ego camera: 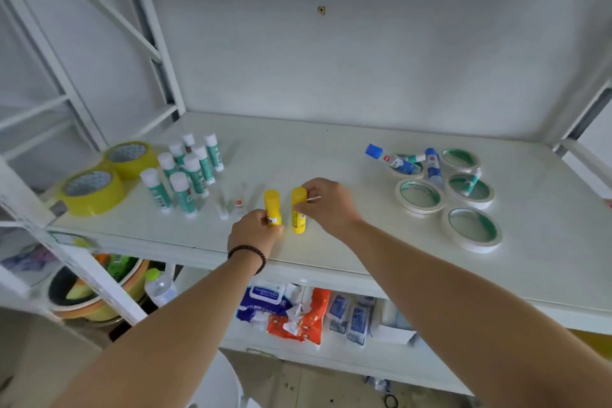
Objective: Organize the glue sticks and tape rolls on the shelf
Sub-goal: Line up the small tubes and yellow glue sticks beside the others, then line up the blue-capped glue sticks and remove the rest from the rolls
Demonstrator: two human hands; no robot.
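Note:
Two yellow glue sticks stand upright near the front of the white shelf (pixel 331 156). My left hand (pixel 253 232) grips the left yellow stick (pixel 272 205) at its base. My right hand (pixel 326 204) pinches the right yellow stick (pixel 298 209) at its middle. Several green-and-white glue sticks (pixel 185 172) stand grouped to the left, beside two yellow tape rolls (pixel 94 192). On the right lie several white tape rolls (pixel 470 228), with blue-capped glue sticks (pixel 390 159) lying across the far ones.
Two small clear tubes (pixel 230 204) lie just left of my left hand. The shelf below holds wipe packs (pixel 281 308) and small packets. To the lower left sit bowls (pixel 86 295) and a bottle (pixel 160 286). White frame posts stand at the shelf's left side.

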